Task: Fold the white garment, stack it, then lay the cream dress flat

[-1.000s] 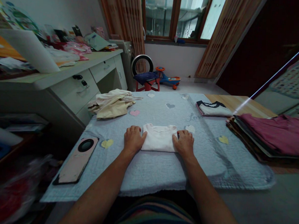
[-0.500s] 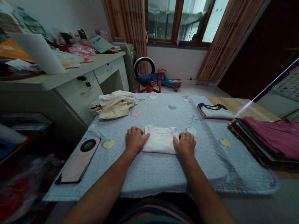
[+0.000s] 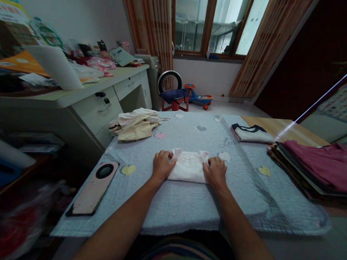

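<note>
Your left hand (image 3: 162,164) and right hand (image 3: 216,171) lay flat against the sides of the folded white garment (image 3: 189,166) a moment ago. Now both have curled in and closed on its side edges, and the cloth has narrowed and puckered slightly between them. The garment has not left the blue quilt (image 3: 187,210); it sits mid-quilt, dead ahead at your 12 o'clock. From it, the loose cream clothes (image 3: 136,125) lie at 10 o'clock, the black-trimmed folded top (image 3: 251,133) at 2 o'clock, the dark clothes stack (image 3: 311,165) at 3 o'clock, and the phone (image 3: 93,188) at 8 o'clock, all well apart from your hands.
</note>
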`<state>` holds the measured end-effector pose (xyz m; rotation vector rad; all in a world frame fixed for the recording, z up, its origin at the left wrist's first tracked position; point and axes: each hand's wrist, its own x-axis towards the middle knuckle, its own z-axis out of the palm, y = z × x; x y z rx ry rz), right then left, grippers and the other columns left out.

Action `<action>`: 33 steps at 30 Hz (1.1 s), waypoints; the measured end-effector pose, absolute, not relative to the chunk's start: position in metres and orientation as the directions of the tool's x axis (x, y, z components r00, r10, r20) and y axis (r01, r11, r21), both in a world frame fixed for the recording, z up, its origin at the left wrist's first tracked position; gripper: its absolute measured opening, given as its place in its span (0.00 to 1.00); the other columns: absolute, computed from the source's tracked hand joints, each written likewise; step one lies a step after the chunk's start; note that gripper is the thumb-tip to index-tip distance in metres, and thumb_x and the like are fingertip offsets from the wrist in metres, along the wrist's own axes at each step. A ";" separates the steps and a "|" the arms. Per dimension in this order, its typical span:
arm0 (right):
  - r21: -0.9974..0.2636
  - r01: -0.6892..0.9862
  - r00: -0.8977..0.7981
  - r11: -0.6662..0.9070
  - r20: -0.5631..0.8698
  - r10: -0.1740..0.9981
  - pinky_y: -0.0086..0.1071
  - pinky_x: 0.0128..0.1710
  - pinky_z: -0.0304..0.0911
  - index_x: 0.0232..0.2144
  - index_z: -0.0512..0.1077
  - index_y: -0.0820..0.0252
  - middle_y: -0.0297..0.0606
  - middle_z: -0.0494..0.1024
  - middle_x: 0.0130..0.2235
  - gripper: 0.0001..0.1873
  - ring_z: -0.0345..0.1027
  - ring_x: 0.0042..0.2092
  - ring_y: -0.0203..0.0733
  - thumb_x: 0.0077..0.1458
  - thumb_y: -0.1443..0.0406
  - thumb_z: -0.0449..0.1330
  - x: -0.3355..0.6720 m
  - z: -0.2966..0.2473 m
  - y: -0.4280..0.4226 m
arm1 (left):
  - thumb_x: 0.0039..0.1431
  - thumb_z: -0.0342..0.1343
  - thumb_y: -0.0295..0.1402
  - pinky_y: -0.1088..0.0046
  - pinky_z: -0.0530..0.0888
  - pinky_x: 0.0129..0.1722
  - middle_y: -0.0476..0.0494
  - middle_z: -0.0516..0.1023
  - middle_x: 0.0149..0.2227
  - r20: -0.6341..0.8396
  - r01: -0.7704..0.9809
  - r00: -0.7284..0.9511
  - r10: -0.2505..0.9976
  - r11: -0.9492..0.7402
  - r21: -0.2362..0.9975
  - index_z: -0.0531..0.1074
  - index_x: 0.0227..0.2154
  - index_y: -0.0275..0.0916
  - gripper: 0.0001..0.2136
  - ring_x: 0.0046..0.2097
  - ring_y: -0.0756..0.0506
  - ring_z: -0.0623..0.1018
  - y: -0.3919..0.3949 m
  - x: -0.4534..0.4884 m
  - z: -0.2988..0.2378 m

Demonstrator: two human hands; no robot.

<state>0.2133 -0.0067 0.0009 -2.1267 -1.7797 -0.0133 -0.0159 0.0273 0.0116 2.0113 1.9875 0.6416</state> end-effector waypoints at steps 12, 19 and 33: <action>-0.674 0.739 0.235 0.012 0.274 0.933 0.33 0.33 0.57 0.36 0.66 0.56 0.39 0.76 0.31 0.14 0.71 0.33 0.46 0.61 0.54 0.48 0.215 0.000 -0.008 | 0.64 0.51 0.33 0.73 0.68 0.36 0.49 0.77 0.33 0.152 0.673 -0.057 0.987 -0.074 0.736 0.63 0.41 0.42 0.05 0.36 0.46 0.78 0.019 -0.012 0.019; -0.666 0.746 0.255 -0.017 0.262 0.931 0.32 0.31 0.57 0.48 0.64 0.59 0.36 0.76 0.29 0.18 0.72 0.31 0.46 0.58 0.58 0.50 0.214 -0.002 -0.006 | 0.65 0.47 0.35 0.72 0.68 0.34 0.52 0.75 0.29 0.079 0.600 -0.071 0.994 -0.021 0.800 0.55 0.55 0.42 0.17 0.33 0.44 0.78 0.020 -0.011 0.020; -0.579 0.815 0.143 0.011 0.219 0.965 0.32 0.37 0.63 0.53 0.70 0.55 0.38 0.79 0.37 0.21 0.73 0.36 0.44 0.59 0.61 0.49 0.214 0.003 -0.010 | 0.59 0.52 0.31 0.68 0.72 0.51 0.44 0.78 0.46 0.153 0.616 0.212 0.965 -0.254 0.745 0.73 0.45 0.41 0.12 0.48 0.44 0.77 0.015 -0.019 0.022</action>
